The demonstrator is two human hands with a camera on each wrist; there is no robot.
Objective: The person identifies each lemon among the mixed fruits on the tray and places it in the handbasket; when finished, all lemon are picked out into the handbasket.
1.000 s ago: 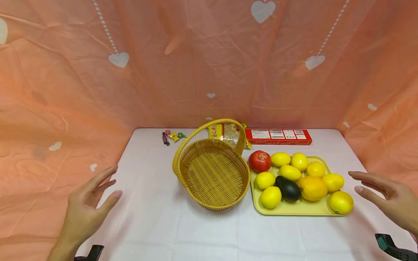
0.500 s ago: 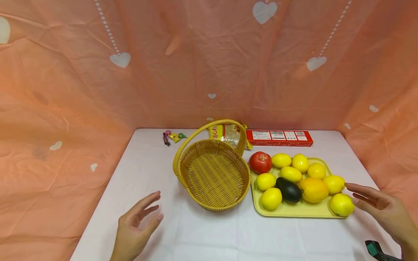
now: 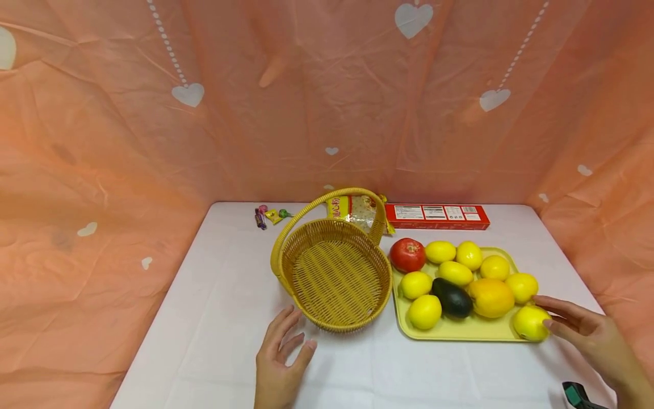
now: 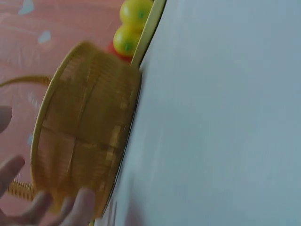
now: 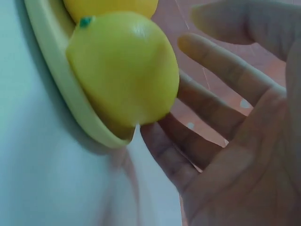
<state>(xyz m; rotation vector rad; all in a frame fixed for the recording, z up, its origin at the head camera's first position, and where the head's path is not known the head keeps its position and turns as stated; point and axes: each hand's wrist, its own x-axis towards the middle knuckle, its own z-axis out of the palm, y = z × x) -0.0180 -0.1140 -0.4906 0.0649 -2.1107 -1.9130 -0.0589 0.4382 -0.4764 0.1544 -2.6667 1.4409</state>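
An empty woven basket (image 3: 334, 272) with an arched handle stands mid-table. My left hand (image 3: 293, 338) lies open just in front of its near rim, fingers spread; in the left wrist view the fingertips (image 4: 80, 207) reach the basket wall (image 4: 84, 136), though I cannot tell if they touch it. A yellow tray (image 3: 460, 332) to the right carries several lemons, a red tomato (image 3: 407, 254), a dark avocado (image 3: 452, 297) and an orange fruit (image 3: 490, 296). My right hand (image 3: 552, 313) is open beside the tray's near-right lemon (image 3: 528, 322). Its straight fingers (image 5: 221, 75) cup that lemon (image 5: 122, 70).
At the back lie a red box (image 3: 436, 216), a snack packet (image 3: 355, 207) behind the basket handle, and a few wrapped candies (image 3: 268, 216). Orange cloth with white hearts walls in the white table (image 3: 214, 318) on three sides.
My left hand has slid right from the table's left edge to the basket's front. My right hand has moved left, from beside the tray to the near-right lemon.
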